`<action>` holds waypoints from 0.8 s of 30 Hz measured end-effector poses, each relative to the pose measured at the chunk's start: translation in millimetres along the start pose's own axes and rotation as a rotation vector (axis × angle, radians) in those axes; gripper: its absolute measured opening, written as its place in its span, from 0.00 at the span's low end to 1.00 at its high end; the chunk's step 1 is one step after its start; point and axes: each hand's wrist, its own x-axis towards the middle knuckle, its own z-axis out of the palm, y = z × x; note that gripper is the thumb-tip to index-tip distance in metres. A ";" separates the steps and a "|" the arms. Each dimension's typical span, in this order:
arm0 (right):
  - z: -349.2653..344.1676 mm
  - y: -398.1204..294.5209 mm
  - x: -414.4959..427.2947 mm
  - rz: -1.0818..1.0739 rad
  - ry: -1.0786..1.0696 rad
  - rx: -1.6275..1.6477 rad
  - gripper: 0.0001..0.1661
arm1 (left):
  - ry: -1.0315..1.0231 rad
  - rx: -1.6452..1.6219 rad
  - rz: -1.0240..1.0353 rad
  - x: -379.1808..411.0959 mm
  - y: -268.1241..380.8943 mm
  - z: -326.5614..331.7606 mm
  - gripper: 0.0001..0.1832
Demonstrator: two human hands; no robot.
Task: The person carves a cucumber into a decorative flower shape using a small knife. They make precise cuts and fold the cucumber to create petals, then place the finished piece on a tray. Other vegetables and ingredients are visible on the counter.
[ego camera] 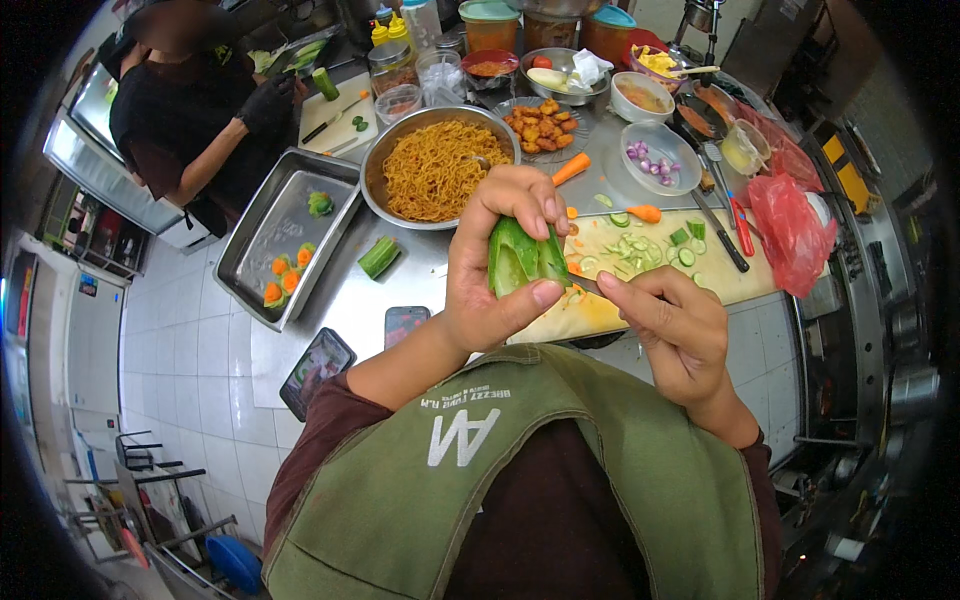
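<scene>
My left hand (495,259) holds up a piece of cucumber (527,259) whose green skin is cut into pointed petals around a pale inside. In my right hand (667,322) is a small knife (586,284), its thin blade reaching the cucumber's lower right side. The knife's handle is mostly hidden by my fingers. Beneath my hands lies a cutting board (720,281) strewn with cucumber slices and peelings (636,251). A carrot piece (643,214) rests at its far edge. Left of my hands, a cucumber chunk (379,257) lies on the steel table (345,300).
A metal tray (247,255) holds several carrot-and-cucumber flowers (291,279). Beyond my left hand stands a steel bowl of noodles (442,169). A black-handled knife (724,238) and a red plastic bag (791,225) lie right. Two phones (319,371) lie near my left forearm. A gloved person (202,112) works at left.
</scene>
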 end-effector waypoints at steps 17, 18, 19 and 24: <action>1.7 3.2 -0.3 -0.012 -0.015 0.023 0.30 | 0.040 -0.080 -0.038 -0.8 -1.5 2.5 0.25; 1.9 3.3 -0.5 -0.011 -0.011 0.028 0.30 | 0.026 -0.104 -0.024 -0.7 -2.5 2.0 0.24; 1.6 3.8 -0.6 -0.006 -0.011 0.021 0.30 | 0.012 -0.127 -0.010 -0.7 -3.5 1.5 0.23; 1.7 6.9 -1.9 0.015 0.008 0.040 0.30 | 0.006 -0.078 -0.040 -0.3 -5.0 3.4 0.25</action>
